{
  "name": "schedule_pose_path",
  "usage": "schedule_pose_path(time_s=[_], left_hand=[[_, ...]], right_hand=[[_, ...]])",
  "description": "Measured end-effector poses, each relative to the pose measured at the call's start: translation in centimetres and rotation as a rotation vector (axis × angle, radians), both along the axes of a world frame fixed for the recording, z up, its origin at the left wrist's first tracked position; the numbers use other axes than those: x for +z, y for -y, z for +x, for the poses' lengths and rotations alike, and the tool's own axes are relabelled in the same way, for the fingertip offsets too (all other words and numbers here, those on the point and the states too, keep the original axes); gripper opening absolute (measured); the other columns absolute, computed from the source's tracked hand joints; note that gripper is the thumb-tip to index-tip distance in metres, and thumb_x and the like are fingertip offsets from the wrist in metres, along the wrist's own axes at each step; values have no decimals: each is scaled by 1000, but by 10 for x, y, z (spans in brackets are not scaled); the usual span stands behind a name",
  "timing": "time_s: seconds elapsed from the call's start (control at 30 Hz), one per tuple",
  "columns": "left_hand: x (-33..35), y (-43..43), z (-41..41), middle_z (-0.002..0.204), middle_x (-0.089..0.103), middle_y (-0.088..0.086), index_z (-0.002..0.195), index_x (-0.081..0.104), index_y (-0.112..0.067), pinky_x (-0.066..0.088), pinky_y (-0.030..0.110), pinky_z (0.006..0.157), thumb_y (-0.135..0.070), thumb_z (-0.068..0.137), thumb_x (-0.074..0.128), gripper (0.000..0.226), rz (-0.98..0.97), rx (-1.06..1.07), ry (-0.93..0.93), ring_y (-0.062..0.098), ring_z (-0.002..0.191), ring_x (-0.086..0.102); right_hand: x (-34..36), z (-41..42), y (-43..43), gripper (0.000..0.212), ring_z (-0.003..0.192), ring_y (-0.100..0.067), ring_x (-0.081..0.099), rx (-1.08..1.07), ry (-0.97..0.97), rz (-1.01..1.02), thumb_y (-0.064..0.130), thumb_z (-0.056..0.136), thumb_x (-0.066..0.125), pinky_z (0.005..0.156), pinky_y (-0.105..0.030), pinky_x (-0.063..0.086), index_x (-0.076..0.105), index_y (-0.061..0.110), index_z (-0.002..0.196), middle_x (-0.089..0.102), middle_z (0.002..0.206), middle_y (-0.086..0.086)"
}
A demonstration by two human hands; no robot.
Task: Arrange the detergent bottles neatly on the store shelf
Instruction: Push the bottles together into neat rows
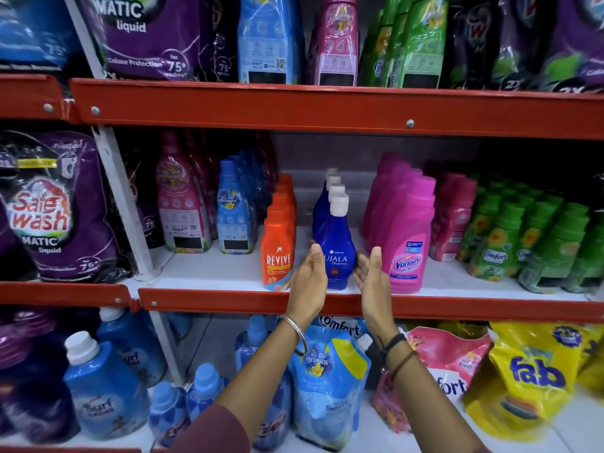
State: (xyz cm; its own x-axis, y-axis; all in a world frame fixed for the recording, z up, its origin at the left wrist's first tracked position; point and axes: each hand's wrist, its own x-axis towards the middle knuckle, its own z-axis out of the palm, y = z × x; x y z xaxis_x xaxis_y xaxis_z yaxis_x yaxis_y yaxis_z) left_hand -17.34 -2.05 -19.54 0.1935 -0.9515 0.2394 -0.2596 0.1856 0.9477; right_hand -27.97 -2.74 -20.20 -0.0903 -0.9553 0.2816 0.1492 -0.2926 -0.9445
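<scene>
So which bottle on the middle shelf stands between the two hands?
The blue Ujala bottle with the white cap, front of its row, between the left hand and right hand.

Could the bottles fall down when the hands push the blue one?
Maybe. The blue Ujala bottle stands at the shelf's front edge, so a nudge from the left hand or right hand could tip it off. The orange Revive bottle and pink Vanish bottle stand close and might get knocked.

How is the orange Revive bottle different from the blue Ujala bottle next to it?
The Revive bottle is orange with an orange cap; the Ujala bottle is dark blue with a white cap. Open hands flank the Ujala bottle; none flank the Revive bottle. Both stand upright, each fronting a row.
</scene>
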Motion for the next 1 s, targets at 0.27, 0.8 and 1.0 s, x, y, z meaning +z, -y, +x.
schedule_pose_path(time_s=[0.27,0.8,1.0], left_hand=[[-13,-42,11,140,49,-6,131,48,-27,33,21,108,-49,94,26,49,-457,202,-82,2,131,41],[-5,-13,81,134,57,4,137,47,-23,41,36,106,-80,75,14,90,-123,132,-403,12,117,56],[-1,-14,83,125,61,3,132,51,-23,46,31,100,-74,78,14,83,-123,107,-424,12,113,59]], right_hand=[[-23,28,-27,44,122,-4,52,-201,-62,-283,48,89,36,101,-18,39,57,27,122,60,129,5],[-1,92,-13,79,112,-5,53,206,25,82,60,86,22,99,-19,38,41,2,137,53,129,-3],[-2,96,-11,65,102,-1,56,176,40,60,49,95,22,96,-19,40,45,2,134,54,119,2]])
